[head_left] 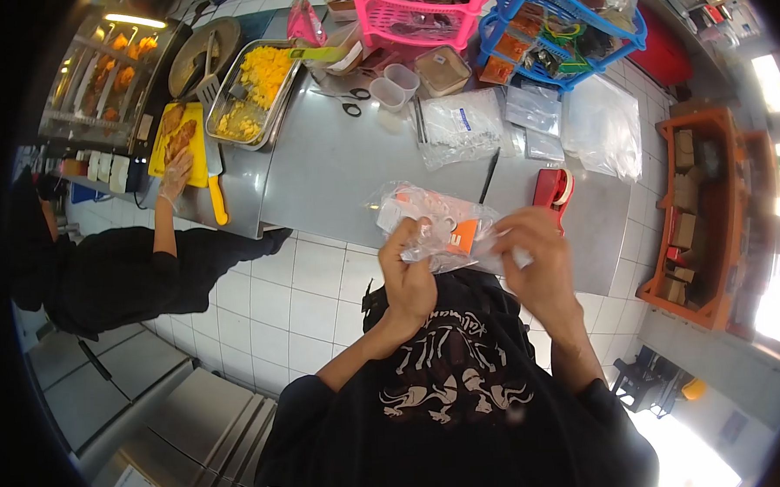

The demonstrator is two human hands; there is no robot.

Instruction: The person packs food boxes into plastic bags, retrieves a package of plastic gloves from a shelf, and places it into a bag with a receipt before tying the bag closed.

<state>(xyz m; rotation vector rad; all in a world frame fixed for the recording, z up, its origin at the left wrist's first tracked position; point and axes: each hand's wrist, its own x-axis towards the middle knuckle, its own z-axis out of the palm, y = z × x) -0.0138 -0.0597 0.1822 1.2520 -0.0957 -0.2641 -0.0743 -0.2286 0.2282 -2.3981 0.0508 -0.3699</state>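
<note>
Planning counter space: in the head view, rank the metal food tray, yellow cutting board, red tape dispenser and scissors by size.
1. metal food tray
2. yellow cutting board
3. red tape dispenser and scissors: alike, not ranked.

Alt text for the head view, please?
Two bare hands, left hand and right hand, hold a crinkled clear plastic bag with orange-and-white contents at a steel counter. At left, another person in black touches a yellow cutting board.

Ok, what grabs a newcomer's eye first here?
The left hand and right hand grip a clear plastic bag with orange-and-white contents at centre, over the steel counter. A pink basket and a blue basket stand at its far edge; at left, a co-worker's gloved hand rests on a yellow cutting board.
</note>
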